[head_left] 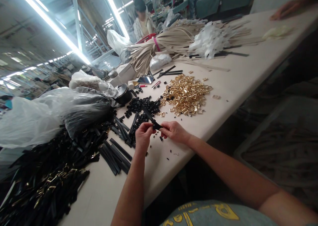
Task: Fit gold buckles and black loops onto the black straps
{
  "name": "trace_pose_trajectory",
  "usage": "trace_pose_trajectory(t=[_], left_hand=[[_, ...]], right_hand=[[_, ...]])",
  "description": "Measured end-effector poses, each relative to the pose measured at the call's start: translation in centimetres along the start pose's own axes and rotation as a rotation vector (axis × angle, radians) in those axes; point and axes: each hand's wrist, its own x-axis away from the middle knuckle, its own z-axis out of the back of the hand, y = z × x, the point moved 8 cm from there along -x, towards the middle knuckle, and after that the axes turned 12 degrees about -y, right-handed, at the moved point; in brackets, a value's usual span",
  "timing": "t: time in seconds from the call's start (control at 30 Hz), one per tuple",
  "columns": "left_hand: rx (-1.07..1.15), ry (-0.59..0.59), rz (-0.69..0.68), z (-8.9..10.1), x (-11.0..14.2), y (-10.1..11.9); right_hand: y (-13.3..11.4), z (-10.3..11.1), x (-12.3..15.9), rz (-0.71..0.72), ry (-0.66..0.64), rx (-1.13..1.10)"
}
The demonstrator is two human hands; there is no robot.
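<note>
Pale table [213, 110], long, bare right edge. Overhead: white tube lights [54, 29], metal beams [76, 19]. Behind: green-grey covers [208, 2], draped.

"READY" – yellow – on grey shirt [206, 216]

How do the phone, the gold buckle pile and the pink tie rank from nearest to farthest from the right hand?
1. Gold buckle pile: just beyond the right hand, slightly right.
2. Phone: farther back, to the left.
3. Pink tie: farthest, around the beige strap bundle.
</note>
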Motion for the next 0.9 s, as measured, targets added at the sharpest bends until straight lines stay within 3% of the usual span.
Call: trace_pose_trajectory(t=[0.3,0.5,0.73,0.9], left_hand=[[-0.187,-0.120,-0.007,0.4,-0.3,0.5],[-0.143,-0.171,-0.059,-0.4,0.4,1.1],[0.010,-0.146,0.019,-0.9,0.3,-0.6],[-0.114,-0.134,-0.061,-1.2,0.0,-0.4]], right_hand=[[-0.3,0.0,-0.2,-0.032,-0.018,0.182],[0.3,0.2,-0.2,-0.022,0.012,0.005],[1.0,-0.1,-0.4,0.010,-0.014,-0.092],[0.2,-0.1,-0.5,0.106,-0.015,-0.110]])
